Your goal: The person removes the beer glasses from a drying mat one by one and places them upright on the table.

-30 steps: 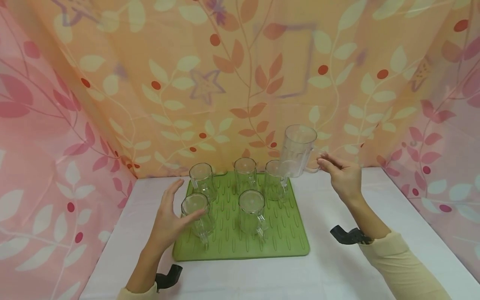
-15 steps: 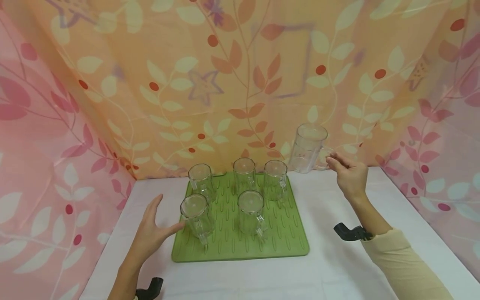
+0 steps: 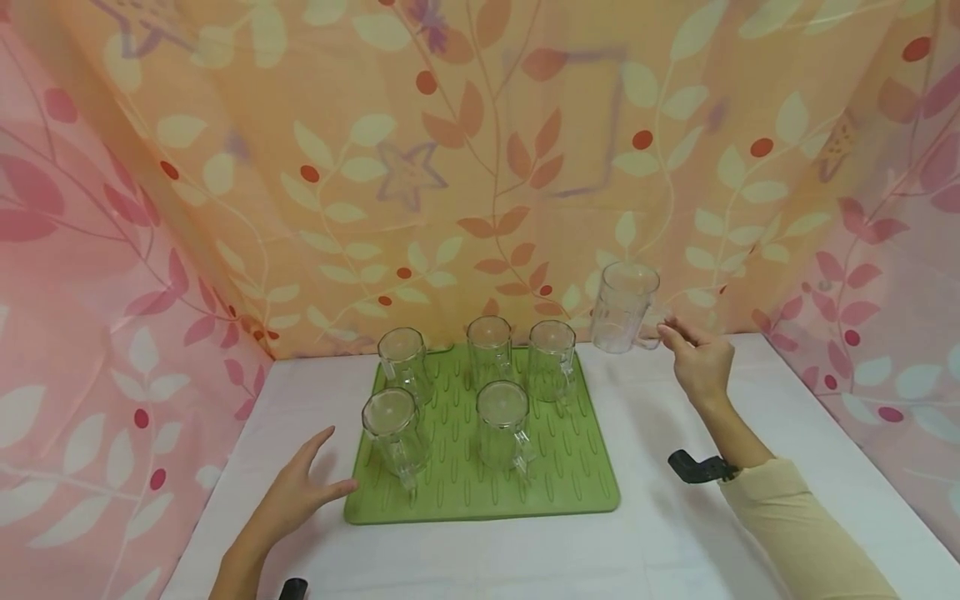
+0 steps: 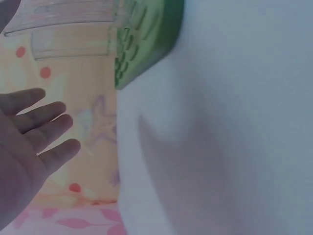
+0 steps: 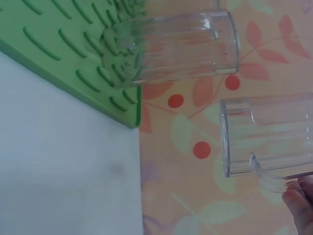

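By its handle, my right hand (image 3: pixel 701 362) pinches a clear glass mug (image 3: pixel 625 308), held up beyond the mat's back right corner. The right wrist view shows the fingers (image 5: pixel 298 200) on the handle of that mug (image 5: pixel 269 137). Several more clear mugs stand on the green ribbed mat (image 3: pixel 450 500): three in a back row, such as the right one (image 3: pixel 551 362), and two in front (image 3: pixel 502 425) (image 3: pixel 395 429). My left hand (image 3: pixel 291 500) holds nothing, its fingers spread beside the mat's front left corner; the left wrist view shows that hand (image 4: pixel 29 137) too.
A white cloth (image 3: pixel 487 562) covers the table around the mat. Behind it hangs an orange leaf-patterned curtain (image 3: pixel 465 208), with pink patterned cloth (image 3: pixel 97 333) along both sides. In the right wrist view a mat mug (image 5: pixel 181 46) stands near the held one.
The right hand has carried its mug rightward, away from above the mat's back right mug, then slightly lower. My left hand has drawn back left and toward me from the front left mug.
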Action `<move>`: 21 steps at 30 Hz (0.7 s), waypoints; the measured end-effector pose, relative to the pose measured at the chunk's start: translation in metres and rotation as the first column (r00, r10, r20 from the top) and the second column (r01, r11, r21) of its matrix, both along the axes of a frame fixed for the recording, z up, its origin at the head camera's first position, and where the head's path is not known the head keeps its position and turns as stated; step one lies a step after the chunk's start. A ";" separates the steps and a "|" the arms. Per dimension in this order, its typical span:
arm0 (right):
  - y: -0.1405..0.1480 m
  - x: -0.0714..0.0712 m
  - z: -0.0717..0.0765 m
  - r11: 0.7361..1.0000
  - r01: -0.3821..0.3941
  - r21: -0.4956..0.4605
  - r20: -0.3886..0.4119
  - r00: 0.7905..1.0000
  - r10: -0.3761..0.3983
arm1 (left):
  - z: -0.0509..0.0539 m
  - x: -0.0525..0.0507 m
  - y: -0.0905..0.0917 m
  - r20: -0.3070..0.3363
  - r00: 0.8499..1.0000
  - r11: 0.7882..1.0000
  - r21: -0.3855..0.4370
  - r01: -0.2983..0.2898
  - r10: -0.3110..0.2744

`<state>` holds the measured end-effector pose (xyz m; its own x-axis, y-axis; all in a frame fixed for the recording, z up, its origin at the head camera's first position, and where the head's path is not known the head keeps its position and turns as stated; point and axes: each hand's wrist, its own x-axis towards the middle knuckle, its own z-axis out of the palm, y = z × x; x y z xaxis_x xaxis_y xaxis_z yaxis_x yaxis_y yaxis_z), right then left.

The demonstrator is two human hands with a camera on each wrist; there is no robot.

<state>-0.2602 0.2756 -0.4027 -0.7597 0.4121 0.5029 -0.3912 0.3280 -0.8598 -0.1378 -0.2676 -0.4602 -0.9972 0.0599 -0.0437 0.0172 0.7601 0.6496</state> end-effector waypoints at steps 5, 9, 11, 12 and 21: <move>0.002 -0.005 -0.012 1.000 0.017 -0.018 0.032 0.999 -0.016 | -0.008 0.000 0.001 0.082 0.996 0.999 0.011 0.042 -0.043; 0.004 -0.007 -0.022 0.999 0.010 -0.042 0.049 0.999 -0.008 | -0.015 0.001 0.004 0.106 0.992 0.997 0.033 0.069 -0.072; 0.005 -0.008 -0.028 0.999 0.017 -0.044 0.046 0.999 -0.015 | -0.018 0.001 0.005 0.096 0.992 0.996 0.037 0.078 -0.081; 0.005 -0.009 -0.030 0.999 0.021 -0.047 0.042 0.999 -0.019 | -0.019 0.001 0.006 0.092 0.992 0.996 0.037 0.083 -0.086; 0.005 -0.016 -0.050 0.991 0.128 0.041 0.033 0.991 -0.130 | -0.025 0.003 0.011 0.138 0.984 0.994 0.000 0.110 -0.109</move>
